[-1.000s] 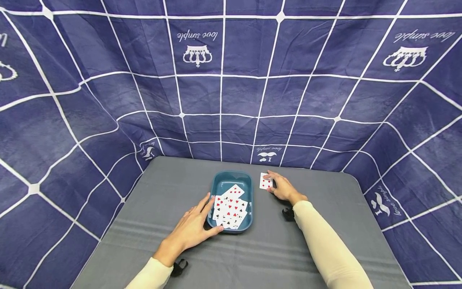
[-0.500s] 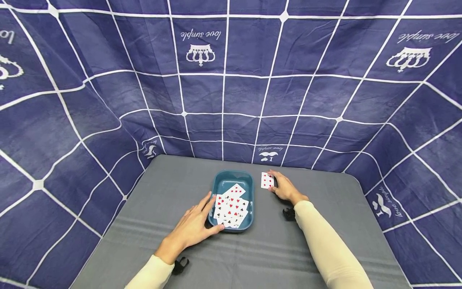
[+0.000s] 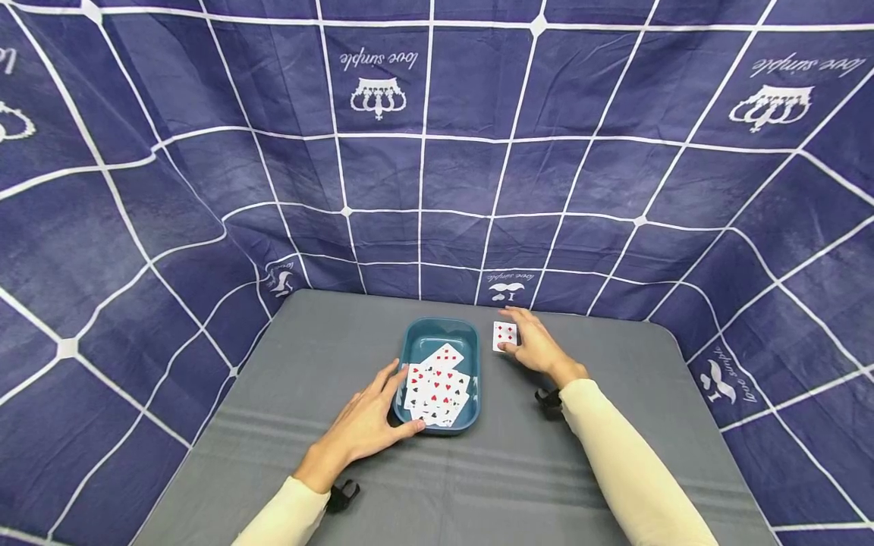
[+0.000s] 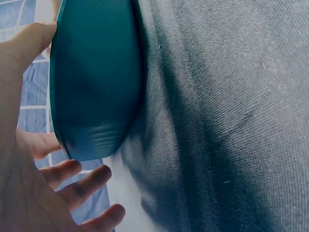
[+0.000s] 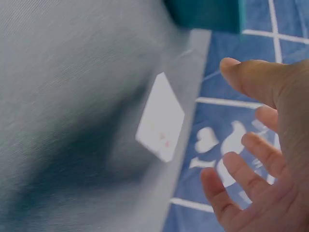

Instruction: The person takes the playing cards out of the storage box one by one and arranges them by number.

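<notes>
1. The bare right hand has its fingers spread and slightly bent, with the thumb well apart from them; it has hold of nothing.
2. Below the right fingers, a white rectangular playing card with red diamond pips lies face up on the grey cloth-covered counter; the right wrist view shows a gap between card and fingers.
3. The bare left hand has loosely spread fingers at the rim of a teal, rounded-rectangular tray, thumb touching it, without a curled grip.
4. Just right of the left fingers, inside the tray, lies an overlapping heap of white playing cards.
5. Gathering cards into the tray looks nearly done; the single card below the right fingers, not yet picked up, seems all that is left.
</notes>
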Demonstrator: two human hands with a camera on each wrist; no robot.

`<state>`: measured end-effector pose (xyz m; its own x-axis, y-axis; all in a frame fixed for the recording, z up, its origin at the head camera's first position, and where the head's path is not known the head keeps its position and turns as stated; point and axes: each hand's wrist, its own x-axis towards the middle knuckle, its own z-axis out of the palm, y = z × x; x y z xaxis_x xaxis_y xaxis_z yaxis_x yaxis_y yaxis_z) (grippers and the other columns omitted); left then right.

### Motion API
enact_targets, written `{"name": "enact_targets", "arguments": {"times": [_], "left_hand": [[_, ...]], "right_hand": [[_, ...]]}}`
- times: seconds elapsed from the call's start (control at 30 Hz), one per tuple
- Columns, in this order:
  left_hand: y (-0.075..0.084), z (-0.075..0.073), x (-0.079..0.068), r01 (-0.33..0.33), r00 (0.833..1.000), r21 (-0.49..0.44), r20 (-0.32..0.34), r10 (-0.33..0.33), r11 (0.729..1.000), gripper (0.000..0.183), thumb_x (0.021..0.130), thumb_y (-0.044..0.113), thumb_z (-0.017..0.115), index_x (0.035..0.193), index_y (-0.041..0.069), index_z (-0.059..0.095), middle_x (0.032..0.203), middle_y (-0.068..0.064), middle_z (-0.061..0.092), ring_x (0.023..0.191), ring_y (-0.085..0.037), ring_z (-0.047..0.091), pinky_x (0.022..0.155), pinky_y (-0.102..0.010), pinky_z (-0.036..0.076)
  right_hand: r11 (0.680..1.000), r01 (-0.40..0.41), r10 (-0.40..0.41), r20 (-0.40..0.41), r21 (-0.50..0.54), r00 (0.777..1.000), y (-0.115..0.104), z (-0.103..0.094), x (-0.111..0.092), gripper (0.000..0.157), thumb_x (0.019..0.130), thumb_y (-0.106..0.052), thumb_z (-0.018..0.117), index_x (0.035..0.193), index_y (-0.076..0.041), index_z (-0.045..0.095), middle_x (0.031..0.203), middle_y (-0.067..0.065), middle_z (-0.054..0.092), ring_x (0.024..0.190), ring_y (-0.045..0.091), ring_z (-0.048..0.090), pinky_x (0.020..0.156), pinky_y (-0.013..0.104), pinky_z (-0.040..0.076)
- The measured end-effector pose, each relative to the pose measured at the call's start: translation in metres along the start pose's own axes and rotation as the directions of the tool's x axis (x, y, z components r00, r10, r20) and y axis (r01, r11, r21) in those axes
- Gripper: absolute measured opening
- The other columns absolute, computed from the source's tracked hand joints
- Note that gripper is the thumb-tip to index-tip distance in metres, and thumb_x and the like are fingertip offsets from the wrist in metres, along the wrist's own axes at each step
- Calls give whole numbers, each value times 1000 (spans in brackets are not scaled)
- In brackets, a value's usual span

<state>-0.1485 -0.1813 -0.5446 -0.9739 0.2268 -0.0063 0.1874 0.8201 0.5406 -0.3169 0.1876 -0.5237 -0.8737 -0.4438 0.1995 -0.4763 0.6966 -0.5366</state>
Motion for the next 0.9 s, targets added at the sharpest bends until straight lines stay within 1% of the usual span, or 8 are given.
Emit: {"name": "enact_targets", "arguments": {"times": [0.1, 0.2, 0.3, 0.4, 0.47, 0.67, 0.8, 0.9], "left_hand": [[0, 0, 0, 2, 1000, -16, 3, -2, 1000, 111, 95, 71, 88, 184, 25, 38, 194, -5, 30, 159, -50, 59, 123, -80, 49], [0, -1, 0, 3, 1000, -21, 4, -3, 1000, 115, 95, 69, 89, 186, 26, 34, 194, -3, 30, 157, -49, 61, 120, -78, 52], [1, -1, 1, 1, 1000, -27, 5, -1, 1000, 118, 94, 68, 90, 187, 26, 31, 194, -2, 29, 156, -49, 62, 120, -77, 54], [1, -1, 3, -2, 1000, -39, -2, 2, 999, 117, 94, 68, 90, 186, 24, 32, 194, -2, 31, 155, -48, 63, 118, -74, 56], [1, -1, 4, -4, 1000, -50, -7, 4, 999, 117, 94, 68, 91, 186, 22, 34, 194, -3, 31, 156, -47, 63, 118, -72, 58], [1, 0, 6, -19, 1000, -89, -11, 18, 996, 117, 94, 64, 92, 185, 18, 35, 192, -9, 34, 162, -47, 57, 124, -72, 54], [-1, 1, 6, -24, 1000, -107, -5, 23, 994, 117, 95, 61, 93, 185, 15, 35, 191, -12, 35, 164, -49, 54, 126, -72, 52], [-1, 1, 6, -27, 1000, -117, -1, 27, 993, 117, 95, 61, 94, 184, 14, 35, 192, -13, 34, 164, -49, 54, 126, -73, 52]], "right_hand": [[999, 37, -37, -2, -10, 999, -15, -2, 0, 72, 100, -5, 89, 164, 5, 58, 172, 32, 54, 162, 56, 50, 136, 73, 40], [998, 65, -65, 17, -10, 998, -30, -3, 0, 71, 101, -6, 89, 165, 3, 58, 171, 30, 55, 160, 56, 52, 134, 74, 42], [997, 70, -69, 64, -18, 996, -45, -4, -1, 71, 104, -12, 88, 168, -4, 58, 172, 24, 55, 161, 54, 52, 132, 75, 44], [995, 88, -83, 110, -47, 990, -58, -2, 0, 71, 106, -18, 88, 169, -10, 58, 172, 19, 56, 158, 50, 56, 128, 74, 49], [992, 106, -97, 135, -66, 986, -67, 0, 0, 71, 106, -21, 89, 169, -12, 59, 172, 17, 57, 156, 47, 58, 127, 73, 51], [979, 160, -133, 199, -125, 971, -87, 6, -1, 71, 104, -25, 92, 167, -13, 62, 173, 19, 57, 158, 47, 58, 129, 70, 50], [976, 168, -126, 266, -141, 956, -100, 11, -1, 74, 103, -30, 93, 168, -16, 62, 172, 17, 58, 157, 45, 59, 129, 68, 51], [977, 162, -111, 322, -136, 940, -107, 16, 0, 77, 102, -32, 95, 169, -18, 61, 172, 16, 57, 157, 45, 60, 128, 66, 53]]}}
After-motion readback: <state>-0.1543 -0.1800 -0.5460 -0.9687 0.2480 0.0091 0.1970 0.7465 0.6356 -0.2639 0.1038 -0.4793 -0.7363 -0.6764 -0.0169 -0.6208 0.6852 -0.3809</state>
